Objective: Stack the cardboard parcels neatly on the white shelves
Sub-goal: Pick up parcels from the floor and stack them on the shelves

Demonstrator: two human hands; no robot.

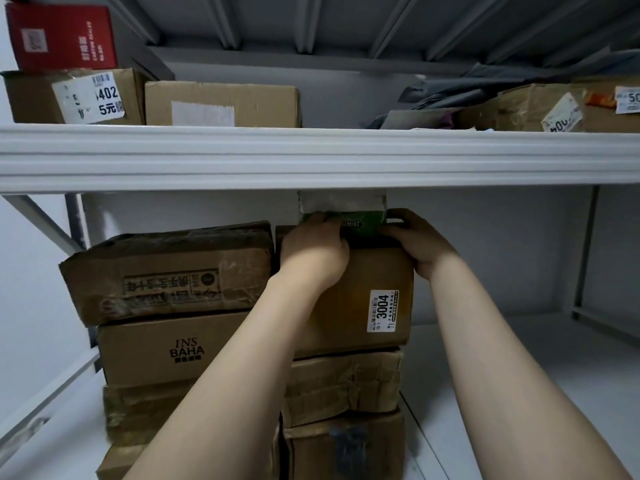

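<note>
Left hand (313, 251) and right hand (417, 242) both closed on a small green-and-white parcel (360, 220), one at each end, fingers curled over its front edge. Parcel sits between the hands, on top of the box labelled 3004 (377, 299), squeezed into the gap under the lip of the upper shelf (311, 157). Its long axis runs left-right, across the reach; the far side is hidden under the shelf lip, so can't tell how deep it goes. Hands look equally near, symmetric grip. My read: the parcel is being seated on the right stack, and the next move is a straight push back, level, since clearance above looks tight. Below 3004 are two crumpled boxes (343, 382). Touching on the left is a second stack, a battered box (166, 271) over the INS BAHA box (180, 348). Lower shelf (519, 393) bare to the right. Upper shelf carries more boxes, a red carton (62, 36) and grey bags (440, 98). Risk: tall stack on soft boxes could tilt.
</note>
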